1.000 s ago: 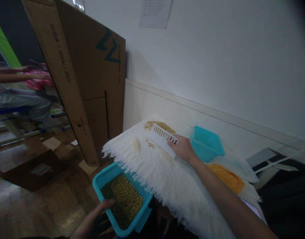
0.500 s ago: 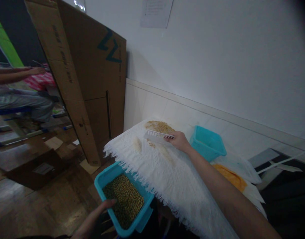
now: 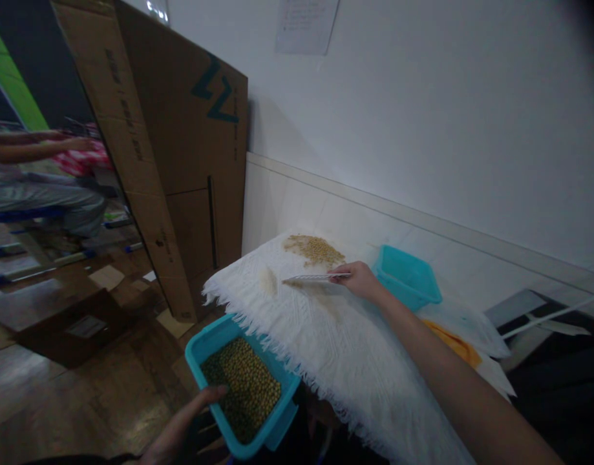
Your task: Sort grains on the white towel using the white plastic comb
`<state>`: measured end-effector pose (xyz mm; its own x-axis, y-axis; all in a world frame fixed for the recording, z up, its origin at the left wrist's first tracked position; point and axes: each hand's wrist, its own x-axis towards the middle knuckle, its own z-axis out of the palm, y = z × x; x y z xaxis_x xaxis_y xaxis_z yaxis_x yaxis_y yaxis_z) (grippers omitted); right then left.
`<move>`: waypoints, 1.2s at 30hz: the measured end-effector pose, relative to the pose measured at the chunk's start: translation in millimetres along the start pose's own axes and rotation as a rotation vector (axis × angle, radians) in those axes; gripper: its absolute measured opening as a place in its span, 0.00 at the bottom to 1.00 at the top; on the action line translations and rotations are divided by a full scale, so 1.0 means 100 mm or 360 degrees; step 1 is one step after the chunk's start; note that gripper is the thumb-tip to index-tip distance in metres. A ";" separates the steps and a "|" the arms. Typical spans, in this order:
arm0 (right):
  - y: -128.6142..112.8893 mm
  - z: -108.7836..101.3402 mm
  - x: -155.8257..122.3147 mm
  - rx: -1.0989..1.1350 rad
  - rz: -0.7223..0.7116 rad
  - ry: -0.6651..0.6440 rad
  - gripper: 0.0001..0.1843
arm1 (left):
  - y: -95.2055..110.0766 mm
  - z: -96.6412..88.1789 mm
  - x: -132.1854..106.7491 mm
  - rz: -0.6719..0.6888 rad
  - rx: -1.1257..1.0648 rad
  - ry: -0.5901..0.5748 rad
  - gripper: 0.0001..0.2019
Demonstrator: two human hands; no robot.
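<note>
My left hand [image 3: 194, 410] grips the near left rim of a turquoise plastic bin [image 3: 194, 354], its thumb over the edge. Inside lie yellow soybeans [image 3: 258, 374] and smaller dark green beans [image 3: 216, 368]. The bin is tilted just below the fringed edge of a white cloth [image 3: 301, 329]. My right hand [image 3: 359, 279] is closed on one end of a thin white slotted plastic strip [image 3: 309, 278], seen nearly edge-on just above the cloth. Beyond the strip, a loose pile of yellowish beans [image 3: 318, 248] is spread on the cloth.
A second turquoise bin [image 3: 408, 278] stands by the wall, with an orange cloth [image 3: 452, 342] in front of it. At the left a tall cardboard box [image 3: 190, 148] leans upright. Behind it sits another person [image 3: 39, 174]. An opened carton [image 3: 68, 329] lies on the floor.
My right hand has drawn the slotted strip slightly toward me and turned it edge-on. Stray beans near the strip no longer show. My left hand and the bin have barely moved.
</note>
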<state>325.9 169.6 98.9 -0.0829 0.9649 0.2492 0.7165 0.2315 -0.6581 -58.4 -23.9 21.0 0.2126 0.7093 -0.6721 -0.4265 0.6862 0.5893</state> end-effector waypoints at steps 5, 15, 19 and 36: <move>0.05 0.02 -0.18 0.0116 0.0027 -0.0020 0.08 | 0.03 0.06 0.02 -0.0073 0.0013 0.0057 0.42; 0.14 -0.02 -0.58 0.0220 -0.0035 -0.0052 0.10 | -0.02 -0.01 0.06 -0.0049 0.0036 0.0073 0.42; 0.14 -0.07 -0.70 0.0189 -0.0174 -0.0121 0.09 | -0.07 -0.04 0.18 -0.0053 0.0089 0.0100 0.37; 0.03 -0.19 -1.13 0.0008 -0.0125 0.0216 0.12 | -0.10 0.01 0.16 -0.0055 -0.0024 0.0079 0.34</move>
<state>350.7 59.3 82.0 -0.0439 0.9181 0.3939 0.7078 0.3068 -0.6363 -50.1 -19.2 4.4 0.1836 0.6761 -0.7136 -0.4331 0.7073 0.5587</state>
